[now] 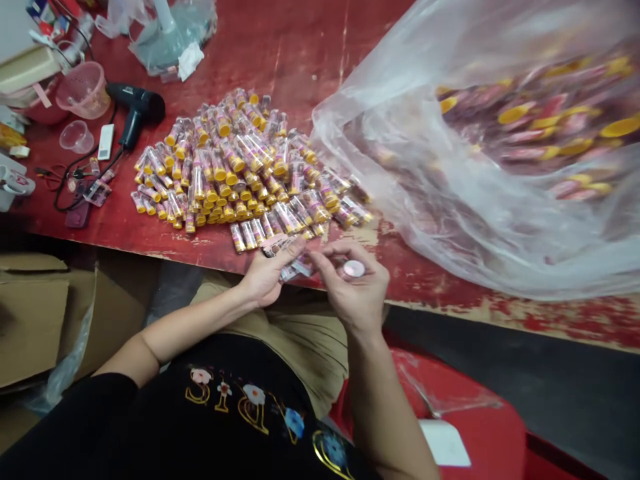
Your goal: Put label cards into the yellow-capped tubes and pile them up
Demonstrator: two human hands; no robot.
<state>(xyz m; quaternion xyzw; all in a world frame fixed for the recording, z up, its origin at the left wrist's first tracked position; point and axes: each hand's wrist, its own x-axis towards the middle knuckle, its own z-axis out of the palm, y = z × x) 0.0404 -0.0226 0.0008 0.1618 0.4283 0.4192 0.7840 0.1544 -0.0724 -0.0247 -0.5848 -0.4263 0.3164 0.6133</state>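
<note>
At the table's front edge my left hand is closed on small printed plastic sleeves, its thumb pressed over them. My right hand is beside it, thumb and forefinger pinched close to the sleeves. A small tube with a pale round end sits in the curl of my right fingers; the rest of it is hidden. Just beyond both hands lies a large pile of small tubes with yellow ends and clear, pink-printed wraps. A short row of wrapped tubes lines its near side.
A big clear plastic bag of yellow-ended tubes covers the table's right side. A hair dryer, a pink basket and a white remote-like object are on the left. Cardboard boxes stand below; a red stool is at right.
</note>
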